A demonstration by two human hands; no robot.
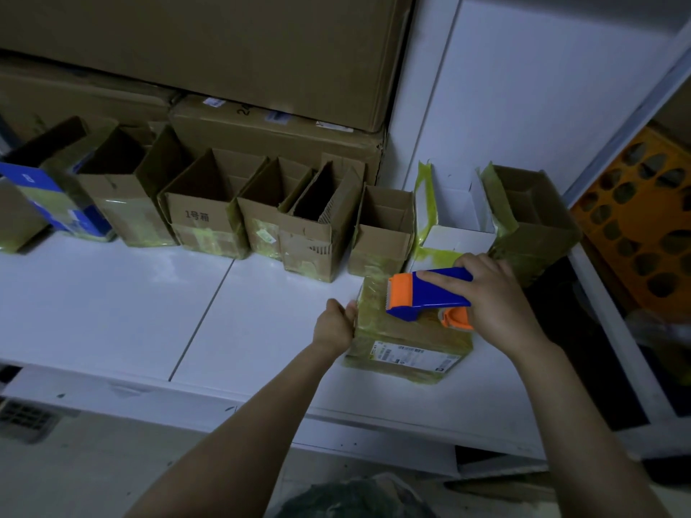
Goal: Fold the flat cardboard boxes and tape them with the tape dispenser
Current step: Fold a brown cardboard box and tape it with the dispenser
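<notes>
Gripping tape dispenser (430, 293), right hand (497, 304), left hand (336, 323) flat against box (404, 342) edge

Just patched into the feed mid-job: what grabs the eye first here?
The blue-and-orange tape dispenser stands out, gripped by the right hand on top of a small taped box near the front of the counter. The left hand rests against that box's left side. Behind runs a row of open boxes.

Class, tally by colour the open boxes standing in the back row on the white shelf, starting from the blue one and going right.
Blue open box: 1
Brown open boxes: 6
White open box: 1
Total: 8
</notes>
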